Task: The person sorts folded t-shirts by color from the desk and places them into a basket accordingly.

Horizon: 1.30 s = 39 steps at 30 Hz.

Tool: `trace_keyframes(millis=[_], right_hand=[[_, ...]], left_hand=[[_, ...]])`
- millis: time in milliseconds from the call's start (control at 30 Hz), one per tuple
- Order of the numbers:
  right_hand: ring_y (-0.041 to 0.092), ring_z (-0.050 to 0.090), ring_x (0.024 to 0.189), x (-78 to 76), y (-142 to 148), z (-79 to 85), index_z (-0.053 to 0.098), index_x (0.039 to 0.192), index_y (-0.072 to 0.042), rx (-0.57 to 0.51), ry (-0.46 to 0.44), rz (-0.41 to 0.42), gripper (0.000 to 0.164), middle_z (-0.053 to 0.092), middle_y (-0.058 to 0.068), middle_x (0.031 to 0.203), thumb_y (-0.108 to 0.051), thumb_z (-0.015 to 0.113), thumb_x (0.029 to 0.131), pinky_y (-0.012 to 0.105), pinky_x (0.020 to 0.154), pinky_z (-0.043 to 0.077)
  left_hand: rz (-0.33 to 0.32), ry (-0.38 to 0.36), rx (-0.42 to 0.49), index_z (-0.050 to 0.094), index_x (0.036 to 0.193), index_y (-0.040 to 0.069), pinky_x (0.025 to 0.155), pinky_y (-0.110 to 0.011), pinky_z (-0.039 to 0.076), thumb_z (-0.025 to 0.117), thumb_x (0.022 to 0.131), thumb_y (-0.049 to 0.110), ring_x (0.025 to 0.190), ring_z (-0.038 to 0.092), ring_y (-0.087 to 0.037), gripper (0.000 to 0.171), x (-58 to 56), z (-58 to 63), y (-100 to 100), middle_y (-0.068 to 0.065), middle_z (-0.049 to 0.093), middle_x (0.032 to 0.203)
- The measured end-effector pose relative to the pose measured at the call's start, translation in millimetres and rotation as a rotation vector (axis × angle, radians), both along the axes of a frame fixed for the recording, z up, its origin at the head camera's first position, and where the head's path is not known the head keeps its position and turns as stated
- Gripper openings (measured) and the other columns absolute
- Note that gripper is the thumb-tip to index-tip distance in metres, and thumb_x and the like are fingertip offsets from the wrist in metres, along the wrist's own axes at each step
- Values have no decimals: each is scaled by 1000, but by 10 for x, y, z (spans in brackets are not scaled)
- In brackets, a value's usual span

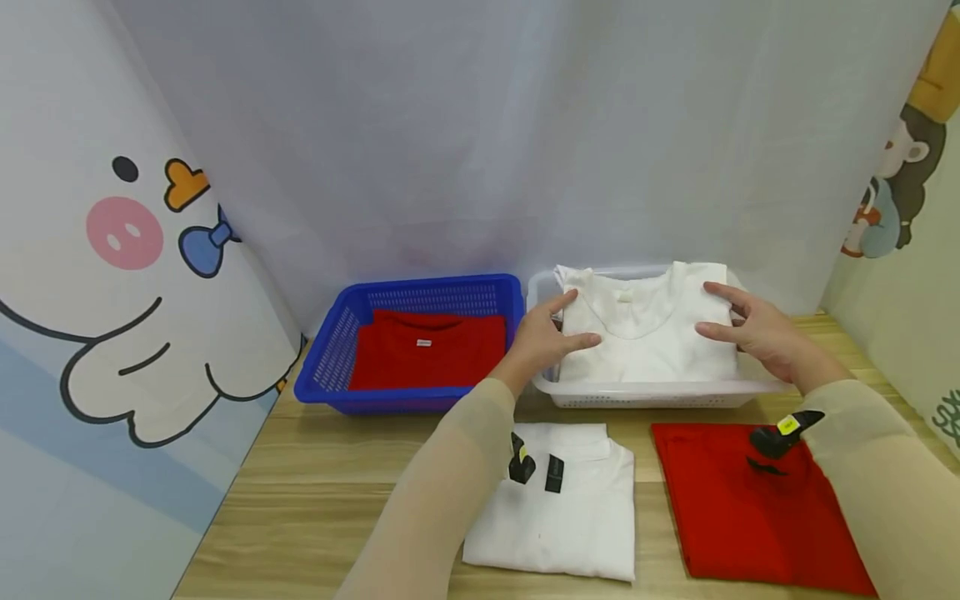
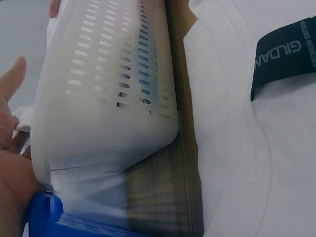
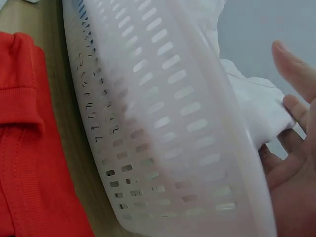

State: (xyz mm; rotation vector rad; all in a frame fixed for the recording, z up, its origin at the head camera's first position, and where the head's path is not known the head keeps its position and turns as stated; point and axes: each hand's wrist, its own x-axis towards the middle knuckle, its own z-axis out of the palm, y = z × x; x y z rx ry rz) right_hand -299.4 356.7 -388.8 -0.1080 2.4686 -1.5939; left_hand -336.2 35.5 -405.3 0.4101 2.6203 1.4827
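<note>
A folded white T-shirt (image 1: 648,350) lies in the white basket (image 1: 652,395), its neckline toward the far side. My left hand (image 1: 546,337) is at the shirt's left edge, thumb and forefinger spread over it. At the right edge, my right hand (image 1: 765,333) reaches in with thumb and forefinger extended over the cloth. The right wrist view shows the right thumb (image 3: 294,69) raised off the fabric, with other fingers against the shirt's corner (image 3: 259,106). In the left wrist view the left thumb (image 2: 15,79) also stands up, away from the cloth.
A blue basket (image 1: 405,400) with a folded red T-shirt (image 1: 435,358) stands left of the white one. Nearer on the wooden table (image 1: 300,500) lie another folded white T-shirt (image 1: 570,525) with a dark label and a folded red T-shirt (image 1: 750,525). A pale curtain (image 1: 480,150) hangs behind.
</note>
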Motion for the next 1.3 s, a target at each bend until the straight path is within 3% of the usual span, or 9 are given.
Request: trace_keyframes(millis=[100, 233, 400, 600, 800, 933, 1133, 1300], right_hand=[[46, 20, 139, 14, 2, -18, 8, 156, -18, 49, 23, 13, 92, -2, 15, 160, -31, 70, 89, 59, 106, 28], [40, 33, 133, 24, 1, -28, 7, 156, -19, 78, 50, 15, 93, 6, 11, 161, -33, 69, 89, 56, 107, 29], [44, 27, 135, 38, -10, -33, 7, 156, -19, 86, 62, 17, 94, 7, 14, 160, -34, 70, 88, 65, 106, 22], [43, 23, 138, 66, -32, -28, 11, 156, -17, 113, 89, 12, 93, 12, 16, 159, -31, 72, 87, 65, 106, 23], [50, 18, 137, 128, -65, 54, 11, 156, -22, 219, 121, 17, 93, 14, 22, 157, -35, 72, 87, 71, 102, 20], [51, 14, 139, 228, -120, 141, 10, 156, -27, 317, 152, 25, 94, 9, 19, 159, -40, 71, 86, 74, 100, 19], [46, 7, 142, 421, -151, 192, 12, 156, -24, 364, 246, 54, 94, 6, 16, 160, -34, 73, 86, 75, 99, 16], [44, 8, 143, 621, -184, 176, 16, 156, -22, 359, 363, 67, 95, 11, 18, 159, -28, 76, 82, 75, 100, 13]], left_hand=[[-20, -14, 11, 34, 149, 38, 83, -34, 54, 85, 72, 39, 112, 57, -18, 92, 1, -4, 9, -1, 51, 138], [-30, -6, 18, 31, 151, 34, 78, -33, 56, 85, 73, 34, 115, 57, -16, 94, 13, -6, 16, -1, 46, 144], [-22, 20, 9, 32, 151, 32, 77, -32, 55, 84, 75, 34, 115, 57, -14, 92, 30, -9, 20, 5, 39, 149], [-39, 66, -8, 32, 151, 29, 84, -33, 54, 82, 75, 39, 121, 53, -17, 92, 38, 12, 16, 4, 39, 149], [-98, 170, -71, 29, 152, 28, 98, -42, 46, 79, 76, 46, 132, 42, -20, 93, 88, 155, -67, 3, 35, 152], [-150, 251, -160, 25, 153, 31, 105, -47, 38, 76, 77, 52, 139, 31, -20, 95, 195, 295, -225, 3, 30, 155], [-192, 340, -268, 22, 154, 31, 109, -51, 30, 74, 77, 56, 144, 22, -21, 96, 441, 478, -560, 0, 25, 157], [-195, 423, -321, 22, 154, 28, 107, -53, 32, 74, 76, 55, 144, 21, -24, 98, 680, 516, -918, -2, 23, 158]])
